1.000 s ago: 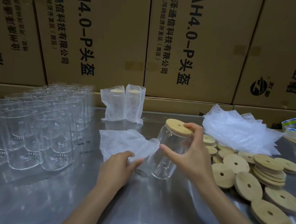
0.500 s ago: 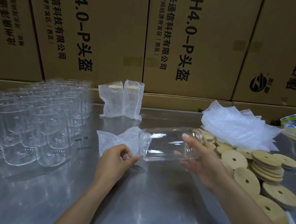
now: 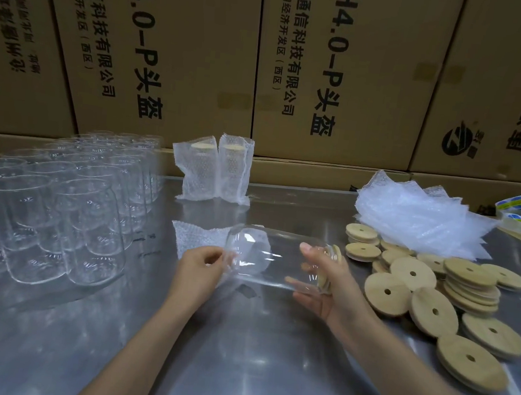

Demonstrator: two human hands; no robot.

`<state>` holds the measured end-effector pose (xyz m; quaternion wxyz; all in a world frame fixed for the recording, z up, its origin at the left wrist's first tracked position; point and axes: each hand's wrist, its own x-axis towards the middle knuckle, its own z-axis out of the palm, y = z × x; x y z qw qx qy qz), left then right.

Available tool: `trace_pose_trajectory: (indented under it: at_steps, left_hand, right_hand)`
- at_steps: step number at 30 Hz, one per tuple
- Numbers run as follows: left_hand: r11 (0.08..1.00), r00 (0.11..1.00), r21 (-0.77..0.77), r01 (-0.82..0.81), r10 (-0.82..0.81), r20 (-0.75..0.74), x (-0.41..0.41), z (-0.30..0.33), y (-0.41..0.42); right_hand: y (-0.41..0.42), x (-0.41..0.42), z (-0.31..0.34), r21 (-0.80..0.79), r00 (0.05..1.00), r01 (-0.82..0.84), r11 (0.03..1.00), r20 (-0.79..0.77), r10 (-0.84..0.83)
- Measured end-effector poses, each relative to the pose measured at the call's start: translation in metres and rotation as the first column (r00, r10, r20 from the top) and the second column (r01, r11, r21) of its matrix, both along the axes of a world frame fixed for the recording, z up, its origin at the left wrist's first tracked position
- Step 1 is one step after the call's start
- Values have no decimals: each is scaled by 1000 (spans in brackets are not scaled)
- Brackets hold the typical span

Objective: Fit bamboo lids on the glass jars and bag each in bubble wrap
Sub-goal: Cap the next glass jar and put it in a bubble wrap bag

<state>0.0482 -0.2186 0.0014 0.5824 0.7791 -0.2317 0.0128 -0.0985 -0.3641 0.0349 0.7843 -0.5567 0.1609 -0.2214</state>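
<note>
Item: my right hand (image 3: 324, 286) gripped the lidded glass jar (image 3: 275, 257) at its neck, jar lying sideways above the steel table (image 3: 237, 354), base toward my left hand (image 3: 203, 263), which pinched the bubble-wrap bag (image 3: 199, 236). Since half a second earlier, base sat nearer the bag's mouth. Clear glass; bamboo lid (image 3: 332, 268) fitted.

Two bare forearms enter from the lower edge, no sleeves showing; the left hand (image 3: 202, 263) and right hand (image 3: 328, 285) wear no gloves, rings or watch
</note>
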Motion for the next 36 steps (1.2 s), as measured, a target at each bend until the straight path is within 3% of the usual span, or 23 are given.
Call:
trace_pose_trajectory:
  at_steps: [3, 8, 13, 18, 21, 24, 25, 27, 30, 33, 36]
  left_hand:
    - [980, 998, -188, -65, 61, -25, -1, 6, 1]
    - [954, 971, -281, -101, 156, 180, -21, 19, -2]
    - [970, 912, -243, 29, 74, 404, -50, 26, -12]
    - [965, 802, -87, 246, -152, 578, -79, 25, -22]
    - [979, 709, -1, 202, -146, 690, -78, 28, -19]
    - [994, 687, -107, 10, 71, 723, -61, 33, -11]
    - [989, 707, -115, -93, 147, 691, -53, 34, -8]
    - [968, 830, -49, -247, 238, 504, -36, 33, 0]
    - [981, 981, -45, -188, 190, 40, -14, 24, 9]
    - [977, 958, -201, -71, 11, -286, -5, 17, 13]
    - [960, 916, -280, 11, -122, -383, -7, 18, 11]
  right_hand:
    - [-2, 0, -4, -76, 997, 78, 994, -11, -79]
    - [2, 2, -10, -143, 985, 171, 975, 17, -170]
    - [7, 8, -16, -91, 984, 176, 980, 34, -173]
    - [5, 10, -23, 23, 996, 84, 996, 37, -84]
    - [0, 10, -21, 116, 991, 111, 987, 56, -119]
    - [-10, 10, -17, 218, 986, 146, 965, 41, -159]
    - [-12, 9, -16, 240, 989, 133, 962, 32, -145]
    - [-16, 9, -16, 242, 993, 113, 964, 7, -118]
    - [-18, 10, -16, 220, 994, 105, 970, -10, -105]
    - [-19, 10, -18, 203, 998, 54, 978, -22, -50]
    - [-17, 10, -18, 105, 999, 25, 994, -50, -20]
